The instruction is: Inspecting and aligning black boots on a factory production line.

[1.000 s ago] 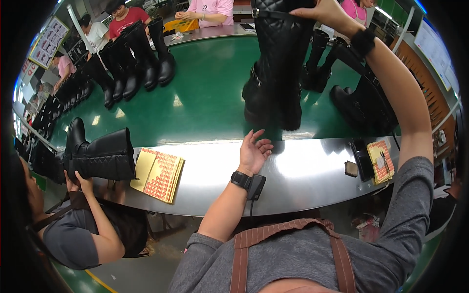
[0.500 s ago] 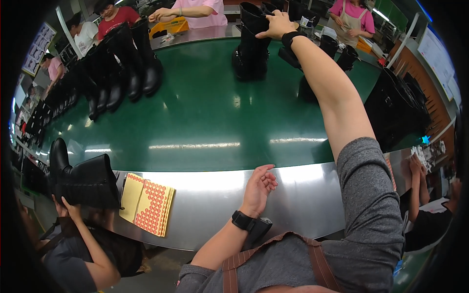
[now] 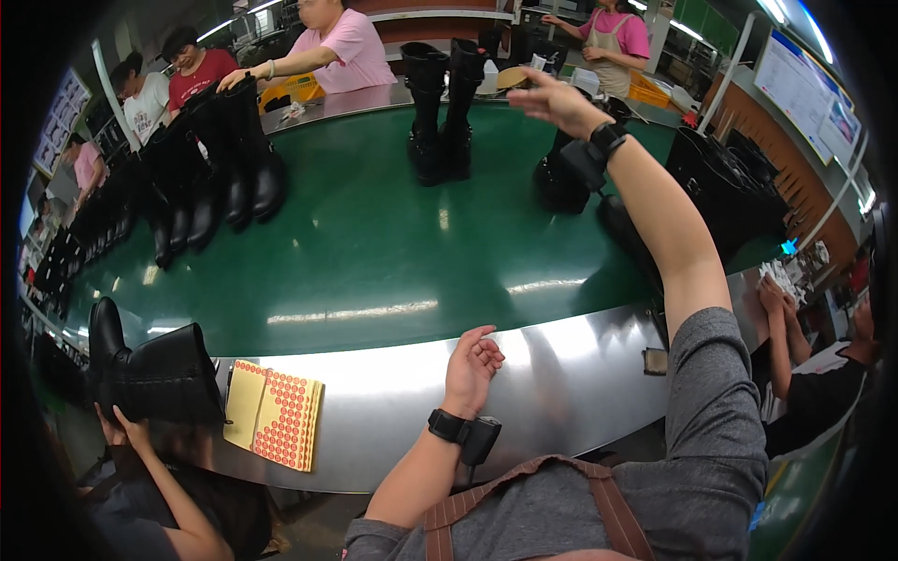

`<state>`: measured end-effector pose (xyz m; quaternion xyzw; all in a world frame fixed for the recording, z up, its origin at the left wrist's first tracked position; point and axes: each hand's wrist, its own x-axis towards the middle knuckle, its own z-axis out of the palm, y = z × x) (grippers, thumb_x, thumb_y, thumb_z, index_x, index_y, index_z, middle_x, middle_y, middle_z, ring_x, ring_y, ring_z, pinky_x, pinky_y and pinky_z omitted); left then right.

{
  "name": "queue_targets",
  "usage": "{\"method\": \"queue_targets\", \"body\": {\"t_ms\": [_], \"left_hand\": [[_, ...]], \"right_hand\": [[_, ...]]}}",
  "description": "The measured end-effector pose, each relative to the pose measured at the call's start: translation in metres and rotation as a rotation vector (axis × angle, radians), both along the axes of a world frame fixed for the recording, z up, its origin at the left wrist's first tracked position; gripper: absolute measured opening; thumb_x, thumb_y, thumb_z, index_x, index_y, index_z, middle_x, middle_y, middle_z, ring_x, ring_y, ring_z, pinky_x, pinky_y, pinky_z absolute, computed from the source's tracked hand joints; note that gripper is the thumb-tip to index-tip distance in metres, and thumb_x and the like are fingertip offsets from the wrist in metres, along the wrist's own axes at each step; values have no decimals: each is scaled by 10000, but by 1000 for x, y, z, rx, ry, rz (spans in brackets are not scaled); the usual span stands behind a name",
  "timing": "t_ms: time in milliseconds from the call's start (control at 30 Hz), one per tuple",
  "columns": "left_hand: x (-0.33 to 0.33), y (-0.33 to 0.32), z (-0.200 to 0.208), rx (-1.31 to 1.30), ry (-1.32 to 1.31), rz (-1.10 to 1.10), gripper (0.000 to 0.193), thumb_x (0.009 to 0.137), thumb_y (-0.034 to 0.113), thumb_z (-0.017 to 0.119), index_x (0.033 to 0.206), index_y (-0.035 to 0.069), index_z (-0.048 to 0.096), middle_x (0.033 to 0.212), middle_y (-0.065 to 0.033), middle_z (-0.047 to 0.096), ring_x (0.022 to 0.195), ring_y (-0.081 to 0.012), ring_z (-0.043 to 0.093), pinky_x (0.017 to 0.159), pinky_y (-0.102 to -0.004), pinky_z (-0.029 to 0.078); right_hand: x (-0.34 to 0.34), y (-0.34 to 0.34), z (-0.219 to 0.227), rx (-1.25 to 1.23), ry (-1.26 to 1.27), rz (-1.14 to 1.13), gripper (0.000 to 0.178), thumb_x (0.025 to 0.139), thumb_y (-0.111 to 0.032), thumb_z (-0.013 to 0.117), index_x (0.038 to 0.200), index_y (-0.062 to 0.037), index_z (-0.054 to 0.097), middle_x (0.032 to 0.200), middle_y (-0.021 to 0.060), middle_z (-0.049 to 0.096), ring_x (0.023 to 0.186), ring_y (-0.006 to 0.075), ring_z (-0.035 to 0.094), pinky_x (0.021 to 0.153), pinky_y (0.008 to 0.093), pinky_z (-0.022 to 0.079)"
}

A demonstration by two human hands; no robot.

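Observation:
My right hand [image 3: 559, 101] reaches out over the green belt with its fingers stretched apart, holding nothing. To its left, apart from it, a pair of tall black boots [image 3: 426, 117] stands upright on the belt. Below the hand and partly behind its wrist is another black boot [image 3: 561, 182]. A further dark boot [image 3: 625, 229] is partly hidden by my right forearm. My left hand [image 3: 474, 374] hovers above the metal table edge [image 3: 393, 402], palm empty and fingers loosely curled, touching nothing.
Rows of black boots [image 3: 238, 164] line the belt's left side; more boots [image 3: 725, 178] crowd the right. A yellow sheet pad with red round stickers [image 3: 281, 421] lies front left. A co-worker's hands [image 3: 126, 425] hold a boot [image 3: 159, 374] there. Other people work around the belt.
My right hand has let go of the boot shaft it touched and moved right, its fingers spreading. The pair of boots now stands free. The view has shifted; my left hand keeps a similar pose.

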<state>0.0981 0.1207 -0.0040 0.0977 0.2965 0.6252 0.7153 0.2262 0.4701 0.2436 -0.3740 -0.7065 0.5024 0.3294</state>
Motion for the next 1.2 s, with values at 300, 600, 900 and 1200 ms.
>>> {"method": "queue_targets", "body": {"t_ms": [300,600,900,1200], "left_hand": [[3,0,-6,40,93,-14,272,966,241,516,1129,30,572,831,-49,580,766,-178,578,701,-289,484],[0,3,-3,25,85,-56,259,961,217,524,1129,24,562,827,-59,580,768,-184,581,693,-291,483],[-4,7,-8,54,98,-88,219,962,206,549,1098,36,572,817,-52,583,759,-187,592,678,-288,484],[22,-18,36,290,872,304,777,785,377,798,1388,83,406,1152,-80,470,1034,-180,489,911,-331,436]], "right_hand": [[69,-70,-38,1082,-747,-290,325,802,-345,699,1057,-145,670,969,84,664,948,300,642,818,417,523],[86,41,-12,589,-1173,-489,1061,713,-856,504,1404,-51,471,1346,333,474,1218,384,535,1027,447,425],[88,-50,-48,778,-879,-548,515,857,-539,610,1069,-81,712,981,211,695,925,381,667,833,462,528],[109,-256,37,910,-504,-290,492,861,-446,676,929,39,708,743,172,696,685,279,705,625,344,539]]}}
